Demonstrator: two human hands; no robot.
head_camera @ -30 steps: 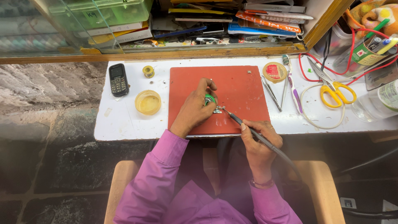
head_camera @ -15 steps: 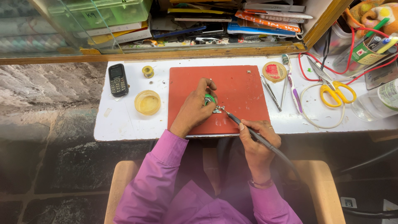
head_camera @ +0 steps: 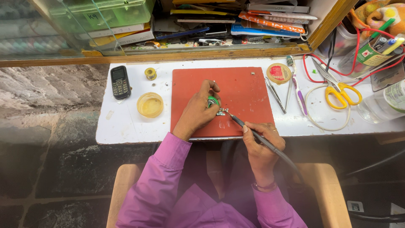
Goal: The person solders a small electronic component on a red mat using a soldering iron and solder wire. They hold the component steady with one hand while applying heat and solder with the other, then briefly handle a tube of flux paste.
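My left hand (head_camera: pixel 198 110) rests on the red mat (head_camera: pixel 249 90) and pinches a small green circuit part (head_camera: pixel 212 101) between thumb and fingers. My right hand (head_camera: pixel 260 142) grips a dark soldering iron (head_camera: pixel 249 128) like a pen, near the mat's front edge. The iron's tip touches small metal bits (head_camera: pixel 220 112) right beside the green part. The iron's cable (head_camera: pixel 291 164) runs back over my right wrist. Both sleeves are purple.
On the white shelf (head_camera: pixel 122 124): a black keypad phone (head_camera: pixel 120 81), a solder spool (head_camera: pixel 150 73), a round yellow dish (head_camera: pixel 150 104), tweezers (head_camera: pixel 275 93), a round tin (head_camera: pixel 278 72), a toothbrush (head_camera: pixel 296 84), yellow-handled scissors (head_camera: pixel 339 90), red wires. A cluttered cabinet stands behind.
None of the hands or tools has visibly shifted; the iron tip stays at the small part beside my left fingers.
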